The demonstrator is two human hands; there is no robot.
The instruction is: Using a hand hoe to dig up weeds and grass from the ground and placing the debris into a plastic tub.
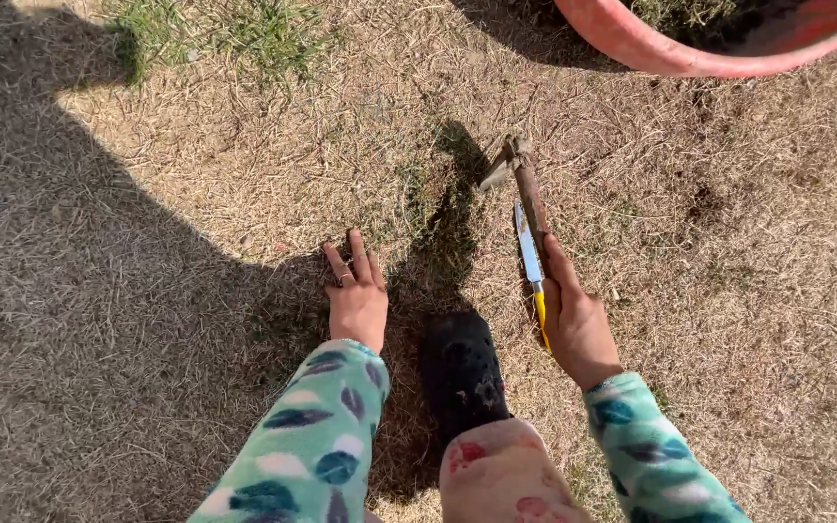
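Observation:
My right hand (576, 320) grips a small hand hoe (518, 174) with a rusty brown shaft, its metal head resting on the dry grass. The same hand also holds a knife (530, 254) with a silver blade and yellow handle, lying along the hoe's shaft. My left hand (356, 291) rests flat on the dry grass with fingers spread, a ring on one finger, holding nothing. Both sleeves are pale green with dark leaf shapes. A black shoe (462, 373) sits between my arms.
A large pink tub (670, 48) stands at the top right with soil or plants inside. Green grass patches (244, 34) grow at the top left. Dry straw-coloured grass covers the ground; a big shadow lies over the left side.

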